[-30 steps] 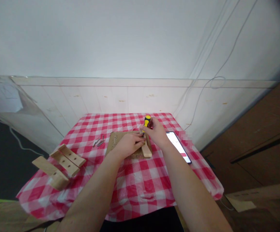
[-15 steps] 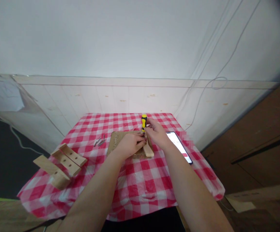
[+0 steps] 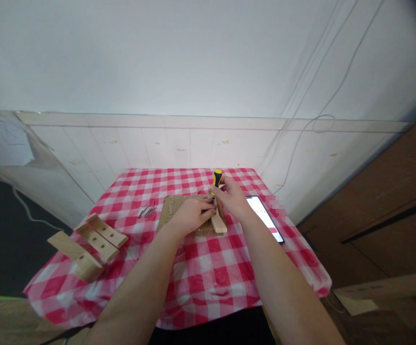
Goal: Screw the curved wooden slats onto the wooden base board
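My right hand (image 3: 231, 197) is wrapped round a yellow and black screwdriver (image 3: 217, 177), which stands nearly upright over a pale wooden strip (image 3: 218, 222). That strip lies across a flat brown board (image 3: 170, 209) with small holes. My left hand (image 3: 190, 214) rests on the board and strip, with its fingertips pinched near the screwdriver's tip. What those fingertips hold, if anything, is hidden.
A red and white checked cloth (image 3: 208, 268) covers the small table. Several screws (image 3: 146, 210) lie left of the board. Wooden pieces with holes (image 3: 89, 244) sit at the table's left edge. A phone (image 3: 265, 218) with a lit screen lies to the right. Cables hang down the wall.
The screwdriver's handle tilted from leaning right to upright and now leans slightly right again. Both hands stay at the same spot on the strip.
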Demonstrator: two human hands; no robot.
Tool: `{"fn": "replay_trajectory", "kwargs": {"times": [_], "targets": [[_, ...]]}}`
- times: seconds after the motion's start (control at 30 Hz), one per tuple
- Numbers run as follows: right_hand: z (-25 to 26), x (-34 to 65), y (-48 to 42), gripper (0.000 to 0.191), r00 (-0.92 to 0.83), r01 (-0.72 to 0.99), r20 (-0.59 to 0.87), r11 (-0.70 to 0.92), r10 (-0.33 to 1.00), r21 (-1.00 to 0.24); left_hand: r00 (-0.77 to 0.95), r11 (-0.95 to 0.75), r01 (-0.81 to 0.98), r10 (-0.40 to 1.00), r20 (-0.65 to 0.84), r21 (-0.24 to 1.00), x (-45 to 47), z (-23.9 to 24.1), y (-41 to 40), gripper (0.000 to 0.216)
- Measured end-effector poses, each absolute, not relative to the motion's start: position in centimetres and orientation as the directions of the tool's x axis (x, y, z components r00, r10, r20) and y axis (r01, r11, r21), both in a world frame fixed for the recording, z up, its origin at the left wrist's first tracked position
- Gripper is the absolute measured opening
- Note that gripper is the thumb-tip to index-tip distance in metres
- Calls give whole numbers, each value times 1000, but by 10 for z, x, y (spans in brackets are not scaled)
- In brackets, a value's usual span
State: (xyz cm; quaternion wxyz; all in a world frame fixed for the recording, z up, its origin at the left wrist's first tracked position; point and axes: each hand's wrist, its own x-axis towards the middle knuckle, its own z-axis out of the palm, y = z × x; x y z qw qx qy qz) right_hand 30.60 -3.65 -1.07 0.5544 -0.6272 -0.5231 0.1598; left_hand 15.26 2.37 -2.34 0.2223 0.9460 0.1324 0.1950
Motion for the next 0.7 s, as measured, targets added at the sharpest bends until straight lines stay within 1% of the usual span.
{"fn": "replay_trajectory", "kwargs": {"times": [0.1,0.17,0.23,0.4,0.57,0.7], "targets": [[-10,306,-37,19,348,405,362,210,864,-890,884,-859,166,347,313,485,152,-24,24,26],[-10,307,-37,19,331,388,362,225,871,-894,882,-859,168,350,315,484,152,-24,24,26],[-10,307,-37,20,344,411,364,210,865,-887,883,-861,171,349,313,478,152,-24,23,27],[-11,306,-36,26,457,485,394,148,797,-862,887,-869,153,330,322,470,152,-24,24,28],[-9,306,-36,27,386,479,381,171,840,-861,884,-869,142,327,334,475,152,-23,24,27],[-9,307,-37,22,349,501,391,184,851,-846,889,-871,149,325,322,468,152,-22,24,28]]}}
